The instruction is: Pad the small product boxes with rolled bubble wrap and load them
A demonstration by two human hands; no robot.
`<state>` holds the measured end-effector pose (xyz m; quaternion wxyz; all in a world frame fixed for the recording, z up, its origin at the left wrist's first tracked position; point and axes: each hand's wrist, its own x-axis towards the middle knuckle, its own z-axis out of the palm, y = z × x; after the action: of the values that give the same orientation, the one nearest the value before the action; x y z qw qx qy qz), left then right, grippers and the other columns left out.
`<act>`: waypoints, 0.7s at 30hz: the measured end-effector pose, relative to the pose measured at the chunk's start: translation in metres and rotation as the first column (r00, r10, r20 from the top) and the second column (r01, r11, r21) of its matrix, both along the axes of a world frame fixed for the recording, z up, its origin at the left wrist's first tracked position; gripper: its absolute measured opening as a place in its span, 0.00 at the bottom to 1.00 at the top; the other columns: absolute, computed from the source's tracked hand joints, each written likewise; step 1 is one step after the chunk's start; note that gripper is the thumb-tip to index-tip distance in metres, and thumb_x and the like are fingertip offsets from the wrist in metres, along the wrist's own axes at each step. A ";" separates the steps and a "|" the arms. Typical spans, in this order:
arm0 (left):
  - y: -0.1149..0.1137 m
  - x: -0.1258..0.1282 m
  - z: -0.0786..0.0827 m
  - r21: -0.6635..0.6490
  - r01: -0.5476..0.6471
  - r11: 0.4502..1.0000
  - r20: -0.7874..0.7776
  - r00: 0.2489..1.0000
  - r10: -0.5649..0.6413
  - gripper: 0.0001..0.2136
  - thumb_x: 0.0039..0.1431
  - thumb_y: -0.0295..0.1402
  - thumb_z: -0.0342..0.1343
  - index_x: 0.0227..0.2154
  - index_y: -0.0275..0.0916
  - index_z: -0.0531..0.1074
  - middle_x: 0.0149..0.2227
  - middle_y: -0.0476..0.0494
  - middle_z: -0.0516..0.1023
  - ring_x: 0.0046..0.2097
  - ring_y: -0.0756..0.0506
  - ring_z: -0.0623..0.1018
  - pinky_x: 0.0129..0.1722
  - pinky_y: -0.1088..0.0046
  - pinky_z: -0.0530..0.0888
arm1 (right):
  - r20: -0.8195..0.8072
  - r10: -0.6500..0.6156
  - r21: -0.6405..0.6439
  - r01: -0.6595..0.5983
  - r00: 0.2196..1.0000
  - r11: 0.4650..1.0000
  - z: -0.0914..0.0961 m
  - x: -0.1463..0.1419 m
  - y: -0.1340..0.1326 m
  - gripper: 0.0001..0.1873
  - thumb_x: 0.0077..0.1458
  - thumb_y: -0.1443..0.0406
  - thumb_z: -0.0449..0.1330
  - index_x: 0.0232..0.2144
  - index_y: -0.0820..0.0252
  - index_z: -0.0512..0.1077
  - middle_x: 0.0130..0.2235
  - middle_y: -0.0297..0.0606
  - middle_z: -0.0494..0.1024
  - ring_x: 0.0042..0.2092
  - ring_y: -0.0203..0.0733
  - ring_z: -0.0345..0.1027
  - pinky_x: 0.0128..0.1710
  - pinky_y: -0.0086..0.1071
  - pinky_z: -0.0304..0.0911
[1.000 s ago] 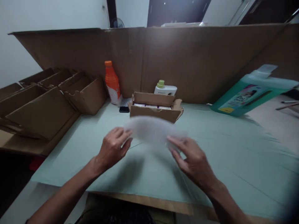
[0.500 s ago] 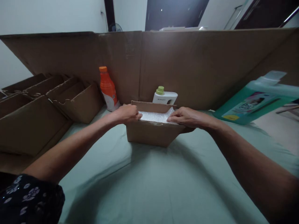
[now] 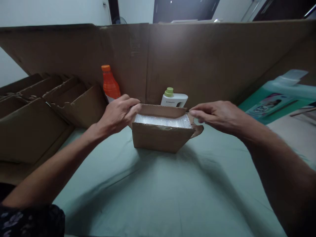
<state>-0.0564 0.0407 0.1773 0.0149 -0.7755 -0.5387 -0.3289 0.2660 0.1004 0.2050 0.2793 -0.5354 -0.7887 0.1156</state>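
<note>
A small open cardboard box (image 3: 158, 140) stands on the green cloth in front of me, with a sheet of bubble wrap (image 3: 164, 121) lying level inside it. What lies under the wrap is hidden. My left hand (image 3: 118, 113) is at the box's back left corner, thumb and forefinger pinched at the edge of the raised rear panel (image 3: 163, 110). At the back right corner, my right hand (image 3: 217, 117) has its fingertips closed together against the cardboard. Below the right hand, a side flap (image 3: 197, 131) sticks outward.
Behind the box stand a white bottle with a green cap (image 3: 174, 98) and an orange bottle (image 3: 110, 84). A large green jug (image 3: 276, 98) is at right. Divided cardboard compartments (image 3: 32, 128) fill the left side. A tall cardboard wall (image 3: 197, 59) closes the back.
Both hands have left the bubble wrap and moved outward and up to the box's rear corners. The wrap's raised right corner now lies flat inside. The right side flap has come into sight.
</note>
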 end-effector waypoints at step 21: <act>-0.053 0.051 -0.149 -0.152 0.178 0.972 0.819 0.573 0.023 0.44 0.54 0.44 0.67 0.70 0.43 0.53 0.71 0.34 0.58 0.71 0.32 0.58 0.70 0.49 0.55 | -0.402 -0.182 -0.085 0.162 0.897 0.983 -0.169 -0.003 -0.069 0.47 0.45 0.41 0.68 0.61 0.59 0.67 0.52 0.51 0.80 0.52 0.60 0.76 0.54 0.54 0.70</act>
<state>-0.0055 -0.0127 0.0280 -0.3339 -0.5569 -0.4827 -0.5877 0.2628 0.0311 0.0364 0.4336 -0.5737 -0.6594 0.2193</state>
